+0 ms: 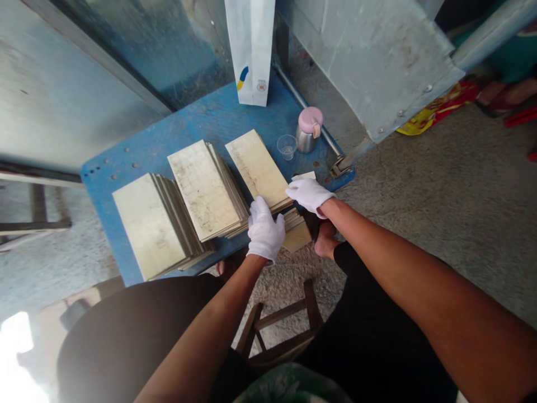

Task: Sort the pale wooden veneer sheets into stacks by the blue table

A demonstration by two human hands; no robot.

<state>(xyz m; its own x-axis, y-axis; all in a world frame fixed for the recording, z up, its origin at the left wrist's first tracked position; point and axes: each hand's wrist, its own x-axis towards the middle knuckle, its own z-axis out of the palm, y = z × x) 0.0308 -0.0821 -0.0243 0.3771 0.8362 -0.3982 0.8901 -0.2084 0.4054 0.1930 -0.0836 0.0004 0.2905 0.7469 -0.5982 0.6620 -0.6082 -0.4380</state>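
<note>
My left hand point(265, 229), in a white glove, touches the near left corner of the right-hand stack of flat cream panels point(259, 168). Its thumb stands apart from its fingers. My right hand point(310, 194), also gloved, has its fingertips closed on the near right corner of that stack's top panel. Dark smudges mark the panel faces. A taller middle stack of panels point(203, 190) lies beside it, and a leaning left stack of panels point(149, 224) is farther left. Below my hands, more panels point(297, 235) show at a lower level.
The blue table point(188, 126) carries a white paper bag point(251, 50), a clear plastic cup point(287, 146) and a pink-lidded metal flask point(308, 131). A metal sheet point(356, 61) rises at the right. A wooden stool point(281, 319) stands between my legs.
</note>
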